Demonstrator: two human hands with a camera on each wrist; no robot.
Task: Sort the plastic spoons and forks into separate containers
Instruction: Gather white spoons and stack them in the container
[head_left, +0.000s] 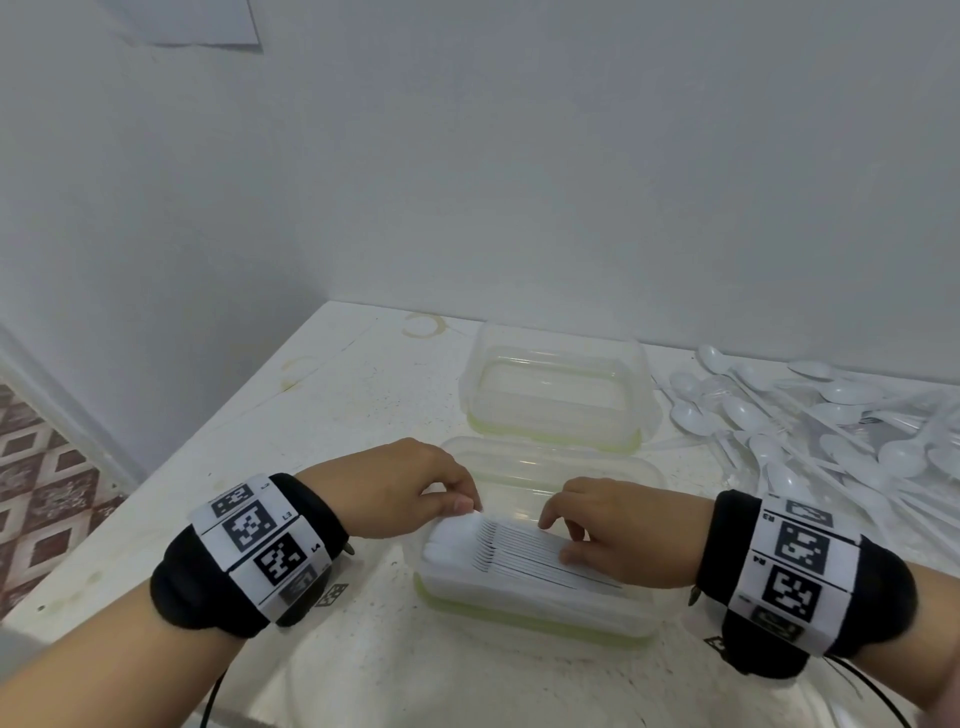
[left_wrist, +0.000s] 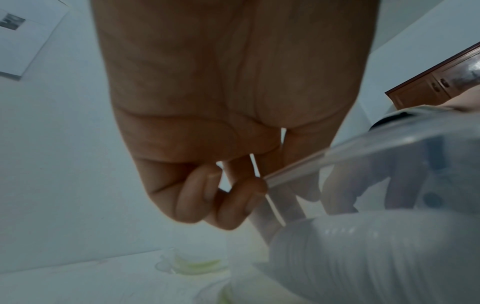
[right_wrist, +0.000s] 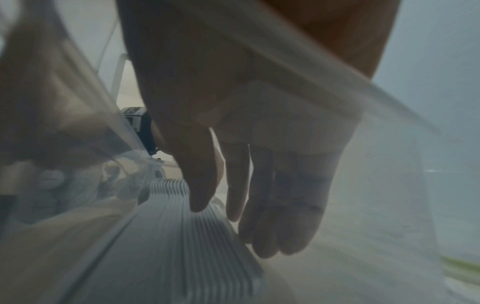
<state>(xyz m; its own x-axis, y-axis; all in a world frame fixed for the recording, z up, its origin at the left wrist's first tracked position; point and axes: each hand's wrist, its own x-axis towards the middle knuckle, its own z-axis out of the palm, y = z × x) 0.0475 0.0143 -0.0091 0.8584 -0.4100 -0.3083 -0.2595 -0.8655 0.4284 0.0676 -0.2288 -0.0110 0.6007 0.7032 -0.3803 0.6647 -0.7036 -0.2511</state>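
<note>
A nested stack of white plastic forks (head_left: 519, 553) lies in the near clear container (head_left: 524, 621), heads to the left and handles to the right. My left hand (head_left: 464, 501) pinches the head end of the stack with thumb and forefinger. Its two outer fingers (left_wrist: 226, 205) curl outside the container wall. My right hand (head_left: 563, 535) rests straight fingers on the handles (right_wrist: 202, 246) and grips nothing. The far clear container (head_left: 556, 374) stands behind with nothing seen in it. A loose pile of white spoons (head_left: 810, 431) lies at the right.
The white table (head_left: 332, 426) ends at a left edge, with patterned floor (head_left: 47, 499) beyond it. A pale wall (head_left: 519, 182) runs close behind the containers. Cables trail from both wristbands near the table's front edge.
</note>
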